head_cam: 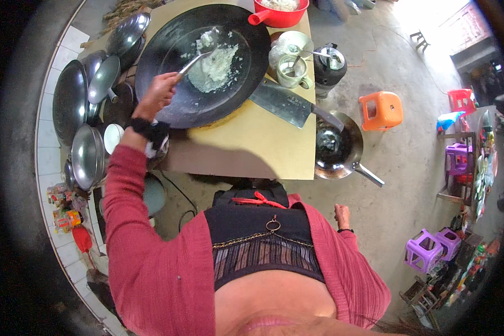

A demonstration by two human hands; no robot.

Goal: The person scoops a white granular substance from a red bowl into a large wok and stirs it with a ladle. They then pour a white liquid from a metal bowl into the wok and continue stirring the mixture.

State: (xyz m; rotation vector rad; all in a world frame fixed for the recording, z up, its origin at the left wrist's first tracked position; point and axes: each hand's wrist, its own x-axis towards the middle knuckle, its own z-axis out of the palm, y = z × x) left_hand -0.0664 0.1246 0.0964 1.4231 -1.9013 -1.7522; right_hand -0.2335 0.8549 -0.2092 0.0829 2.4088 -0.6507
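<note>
My left hand [158, 94] grips the handle of a metal spoon or turner [192, 65] over a large black wok [168, 105]. Its far end meets moist, crumbly white food [218, 69], spread over the wok's middle with bits scattered around it. A lump of the same white stuff lies at the tool's tip. My right hand [342, 216] hangs low at my side, away from the table, with its fingers seemingly curled; nothing shows in it. Right of the wok, a cleaver [283, 103] lies on the table [294, 159], its handle reaching past the edge.
Behind the wok's right side is a red plastic ladle or pan [283, 17] of white food. A glass mug [292, 71] and a bowl [298, 40] hold spoons. Beyond the table's right edge are a black flask [329, 73], a frying pan [338, 147] and an orange stool [381, 110]. Several pans crowd the left.
</note>
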